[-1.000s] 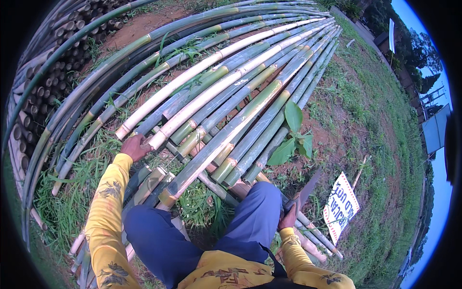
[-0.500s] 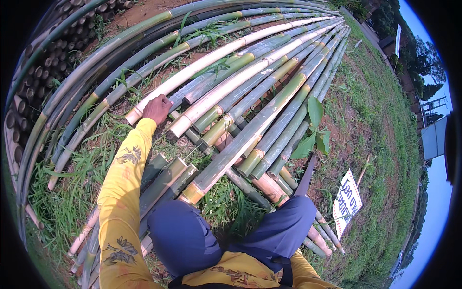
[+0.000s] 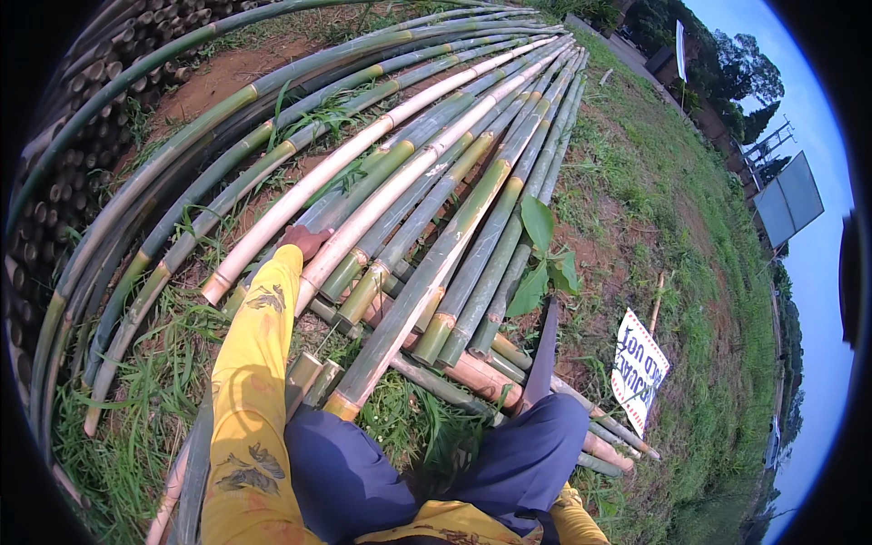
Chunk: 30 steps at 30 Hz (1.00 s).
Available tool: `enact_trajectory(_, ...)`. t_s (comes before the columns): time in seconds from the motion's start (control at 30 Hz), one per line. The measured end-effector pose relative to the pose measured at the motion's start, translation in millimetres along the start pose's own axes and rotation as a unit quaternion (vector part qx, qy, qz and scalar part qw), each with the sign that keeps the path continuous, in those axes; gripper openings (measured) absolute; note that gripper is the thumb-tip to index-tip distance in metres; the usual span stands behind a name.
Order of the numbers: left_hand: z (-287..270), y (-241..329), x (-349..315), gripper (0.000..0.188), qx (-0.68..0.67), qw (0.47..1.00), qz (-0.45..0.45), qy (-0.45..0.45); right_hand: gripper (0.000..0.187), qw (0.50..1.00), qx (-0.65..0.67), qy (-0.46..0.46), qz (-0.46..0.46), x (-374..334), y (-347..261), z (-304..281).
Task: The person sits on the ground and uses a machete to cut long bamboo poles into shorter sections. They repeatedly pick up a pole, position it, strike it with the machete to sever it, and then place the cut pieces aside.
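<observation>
Left grip (image 3: 304, 242) at bamboo (image 3: 377, 174), black-lettered sign (image 3: 639, 371) apart

Out here in bright daylight, folks — blue sky (image 3: 822, 109) all down the right! Grass (image 3: 663, 209) spreads wide beneath it, patchy, with reddish soil (image 3: 238, 77) showing at upper left. Dark trees (image 3: 749, 73) line the back, a white strip (image 3: 680, 50) upright by them, a grey-blue panel (image 3: 788, 200) against the sky — and nearer, a red-edged white sign (image 3: 640, 368).
</observation>
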<state>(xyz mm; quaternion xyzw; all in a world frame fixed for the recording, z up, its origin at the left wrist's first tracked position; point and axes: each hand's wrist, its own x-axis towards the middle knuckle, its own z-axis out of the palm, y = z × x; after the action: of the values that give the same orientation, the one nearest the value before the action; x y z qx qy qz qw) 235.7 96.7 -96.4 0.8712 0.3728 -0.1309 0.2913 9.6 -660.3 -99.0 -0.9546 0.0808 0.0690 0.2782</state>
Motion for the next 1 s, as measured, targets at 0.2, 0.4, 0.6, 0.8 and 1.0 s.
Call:
enact_trajectory(0.2,-36.5,4.1,20.9,0.099,-0.043,0.996,0.063,-0.038,0.059,0.99,0.101,0.073,-0.067,50.7,-20.9,-29.3)
enact_trajectory(0.4,-23.6,105.2,-66.8,0.079,-0.265,0.928,0.184,-0.186,0.045,0.938,0.315,0.049,-0.133,175.3,-168.5,-99.9)
enact_trajectory(0.6,-0.5,169.5,-213.1,0.06,-0.402,0.842,0.127,-0.336,0.091,0.88,0.407,-0.245,-0.018,244.4,-349.4,-44.9)
enact_trajectory(0.8,38.1,185.1,-307.7,0.063,-0.338,0.845,0.146,-0.388,0.109,0.824,0.353,-0.443,0.02,231.8,-412.0,27.0)
enact_trajectory(1.0,41.7,203.0,-313.7,0.078,-0.085,0.852,0.28,-0.433,0.088,0.939,0.143,-0.304,-0.075,271.4,-342.7,19.4)
